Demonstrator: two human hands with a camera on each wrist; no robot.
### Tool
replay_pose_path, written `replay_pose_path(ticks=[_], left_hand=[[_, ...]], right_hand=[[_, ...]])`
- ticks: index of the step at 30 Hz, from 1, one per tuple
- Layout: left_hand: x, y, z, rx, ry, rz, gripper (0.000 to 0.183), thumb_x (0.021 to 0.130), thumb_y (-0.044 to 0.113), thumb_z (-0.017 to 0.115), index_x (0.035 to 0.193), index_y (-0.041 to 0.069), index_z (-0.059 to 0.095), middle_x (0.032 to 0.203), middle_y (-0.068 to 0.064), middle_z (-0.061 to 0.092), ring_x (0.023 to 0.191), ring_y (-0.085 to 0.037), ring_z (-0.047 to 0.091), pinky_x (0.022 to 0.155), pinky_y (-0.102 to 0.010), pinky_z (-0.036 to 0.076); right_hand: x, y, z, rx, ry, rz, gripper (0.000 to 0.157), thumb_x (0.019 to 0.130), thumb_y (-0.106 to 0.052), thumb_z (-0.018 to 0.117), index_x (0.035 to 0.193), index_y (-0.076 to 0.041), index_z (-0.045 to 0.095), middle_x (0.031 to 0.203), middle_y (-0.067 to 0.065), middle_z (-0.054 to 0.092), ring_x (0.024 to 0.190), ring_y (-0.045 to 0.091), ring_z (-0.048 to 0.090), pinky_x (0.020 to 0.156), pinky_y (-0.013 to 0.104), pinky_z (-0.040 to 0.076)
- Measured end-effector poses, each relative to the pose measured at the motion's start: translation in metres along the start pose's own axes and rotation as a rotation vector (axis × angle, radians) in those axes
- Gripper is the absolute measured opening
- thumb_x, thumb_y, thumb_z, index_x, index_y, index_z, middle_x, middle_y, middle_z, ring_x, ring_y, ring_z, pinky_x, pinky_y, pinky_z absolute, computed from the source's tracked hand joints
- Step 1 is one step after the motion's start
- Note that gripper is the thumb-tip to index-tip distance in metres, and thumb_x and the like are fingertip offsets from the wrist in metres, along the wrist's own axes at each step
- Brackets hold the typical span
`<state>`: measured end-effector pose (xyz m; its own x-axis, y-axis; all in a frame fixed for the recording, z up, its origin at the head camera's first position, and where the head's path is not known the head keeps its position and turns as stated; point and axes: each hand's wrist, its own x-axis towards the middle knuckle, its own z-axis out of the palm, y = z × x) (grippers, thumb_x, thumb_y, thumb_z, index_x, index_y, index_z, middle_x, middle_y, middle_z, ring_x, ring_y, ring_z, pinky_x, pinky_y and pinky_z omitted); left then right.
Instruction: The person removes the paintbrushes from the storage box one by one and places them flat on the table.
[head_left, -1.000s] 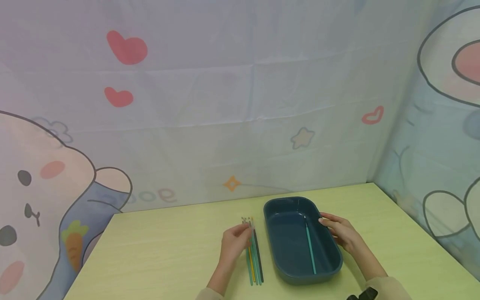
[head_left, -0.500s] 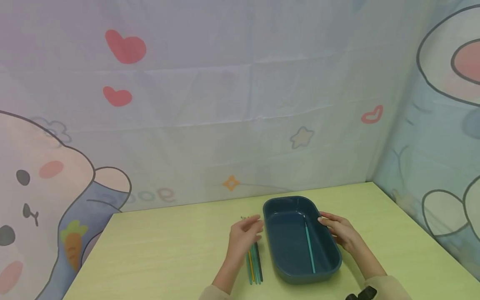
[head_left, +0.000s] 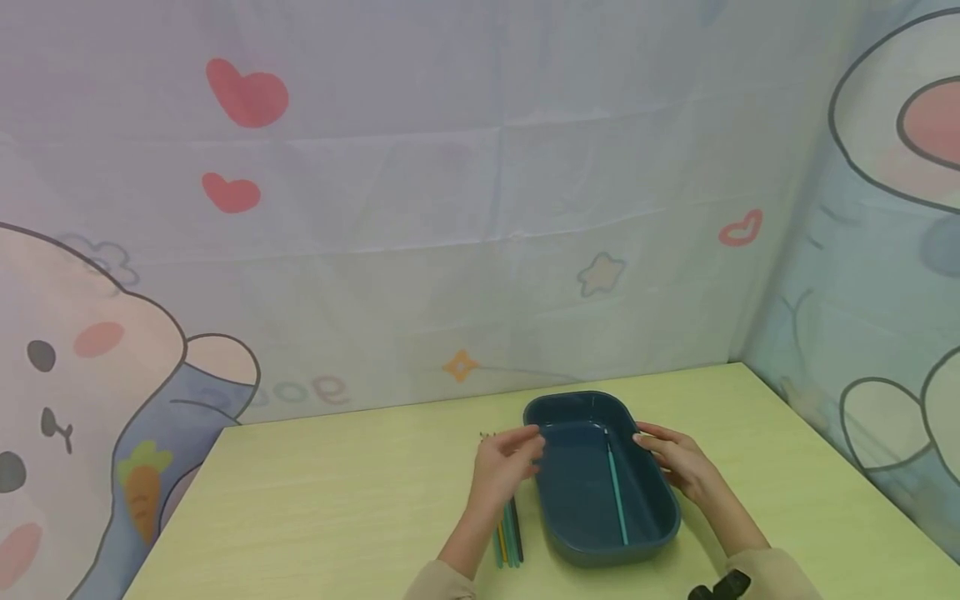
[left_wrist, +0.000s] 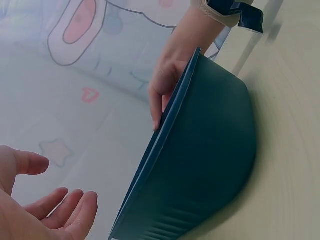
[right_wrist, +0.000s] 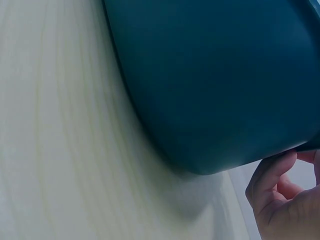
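My right hand holds the right wall of a dark blue oblong tray, thumb at the rim and fingers against the outside. One teal pencil lies lengthwise inside it. Over the tray's left rim hangs my left hand, thumb and fingers apart with nothing between them, as the left wrist view also shows. Beneath that hand lies a small bundle of pencils in teal, yellow and dark tones; the hand hides much of their length. The right wrist view shows the fingers at the tray's outer wall.
The light yellow-green table extends left of the pencils and right of the tray. Behind it hangs a printed cloth with hearts and cartoon animals, and another printed cloth side stands at the right.
My left hand has moved right, from over the pencil bundle to the tray's left rim, its fingers spreading apart. The right hand and the tray stay as they were.
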<state>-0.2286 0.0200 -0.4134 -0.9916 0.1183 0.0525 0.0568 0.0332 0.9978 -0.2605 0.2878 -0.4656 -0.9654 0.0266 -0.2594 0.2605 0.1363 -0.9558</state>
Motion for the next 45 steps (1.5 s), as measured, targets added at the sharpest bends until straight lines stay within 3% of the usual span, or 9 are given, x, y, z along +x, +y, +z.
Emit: replay_pose_path(ticks=[7,16,30,45], left_hand=[[0.003,0.001,0.011,-0.041,-0.025,-0.007,0.036,0.084,0.022,0.062,0.114,0.003,0.060,0.107,-0.014,0.066,0.094,-0.024,0.064,0.077,-0.031,0.057],[0.008,-0.003,0.027,-0.017,-0.021,-0.033,0.032,0.083,0.021,0.063,0.110,0.006,0.063,0.103,-0.011,0.068,0.086,-0.014,0.065,0.073,-0.027,0.057],[0.011,-0.004,0.041,0.006,-0.024,-0.045,0.031,0.082,0.022,0.063,0.109,0.007,0.064,0.100,-0.010,0.068,0.081,-0.010,0.064,0.072,-0.029,0.058],[0.027,-0.012,0.054,0.054,-0.024,-0.057,0.030,0.081,0.022,0.065,0.106,0.005,0.066,0.096,-0.008,0.069,0.077,-0.010,0.063,0.066,-0.026,0.057]], right_hand=[[0.000,0.000,-0.001,0.010,0.000,0.000,0.062,0.087,-0.035,0.056,0.138,-0.006,0.034,0.136,0.022,0.042,0.095,0.012,0.061,0.075,0.029,0.055],[0.000,0.000,-0.001,0.012,0.005,0.004,0.061,0.088,-0.034,0.055,0.138,-0.006,0.035,0.135,0.021,0.044,0.097,0.013,0.061,0.075,0.028,0.054],[0.001,0.000,0.000,0.053,0.000,-0.002,0.061,0.088,-0.032,0.056,0.138,-0.005,0.035,0.124,0.011,0.055,0.092,0.010,0.062,0.075,0.027,0.055],[0.001,0.000,-0.002,0.063,-0.002,-0.004,0.063,0.086,-0.034,0.058,0.138,-0.005,0.035,0.120,0.008,0.058,0.092,0.011,0.063,0.074,0.027,0.055]])
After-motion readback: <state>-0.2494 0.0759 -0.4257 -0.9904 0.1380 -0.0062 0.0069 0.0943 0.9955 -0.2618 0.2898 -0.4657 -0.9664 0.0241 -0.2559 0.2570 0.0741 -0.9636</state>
